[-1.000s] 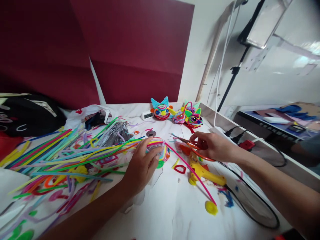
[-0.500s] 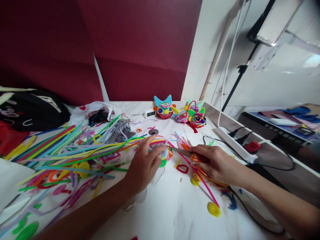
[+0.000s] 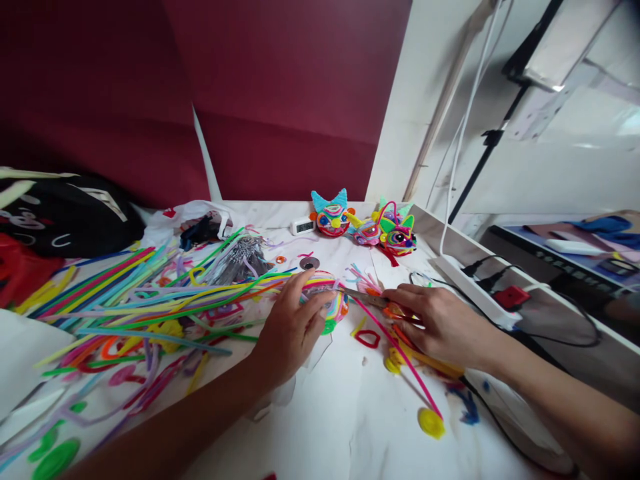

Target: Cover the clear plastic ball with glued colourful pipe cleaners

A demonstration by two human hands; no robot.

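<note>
My left hand [image 3: 287, 327] is closed on a round, many-coloured pipe-cleaner craft piece [image 3: 336, 310], which it partly covers. Orange-handled scissors [image 3: 367, 297] are in my right hand [image 3: 445, 327], fingers wrapped round the handles. Their blades point left and meet the right edge of the craft piece; the exact spot between the blades is too small to make out. From that edge a pink pipe cleaner [image 3: 395, 347] slants down toward a yellow coil [image 3: 431, 423]. A red pipe-cleaner loop [image 3: 367, 339] lies just below the scissors.
Loose pipe cleaners [image 3: 150, 300] spread over the left side. Behind stand a blue-eared craft head [image 3: 332, 217], more craft heads [image 3: 397, 237] and a small digital display [image 3: 303, 227]. A power strip [image 3: 480, 293] with plugs and cables lines the right edge. A black bag [image 3: 75, 213] sits far left.
Both hands keep nearly the same grip and place. The whole view has shifted slightly, and the scissors remain at the edge of the craft piece.
</note>
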